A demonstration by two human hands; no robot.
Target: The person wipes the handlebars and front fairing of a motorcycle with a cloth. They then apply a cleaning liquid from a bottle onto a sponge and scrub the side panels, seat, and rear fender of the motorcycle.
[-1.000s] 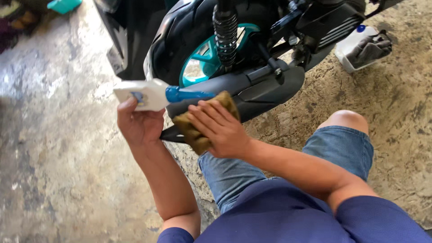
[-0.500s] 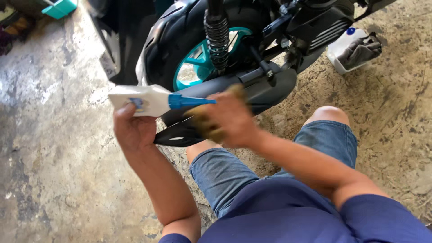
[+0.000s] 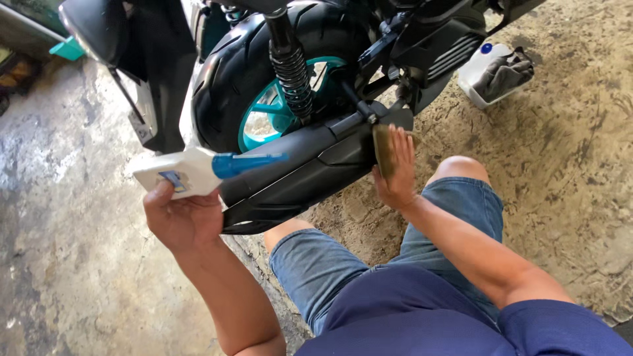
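My left hand (image 3: 181, 221) holds a white squeeze bottle (image 3: 178, 173) with a blue nozzle, pointed right at the black exhaust cover (image 3: 297, 168) of a scooter. My right hand (image 3: 395, 171) presses a brown cloth (image 3: 382, 148) against the right end of that cover, fingers flat over it. Behind the cover is the black rear tyre (image 3: 231, 79) with a teal rim (image 3: 267, 118) and a coil shock absorber (image 3: 293, 79). My knees in denim shorts are below the cover.
A white container (image 3: 488, 69) with a blue cap and a dark rag on it lies on the concrete at the upper right. A black mudguard (image 3: 142, 72) hangs at the left. A teal object (image 3: 66, 47) sits at the far upper left.
My right hand has slid the brown cloth rightward along the exhaust cover, away from the bottle's nozzle. The bottle stays raised in my left hand.
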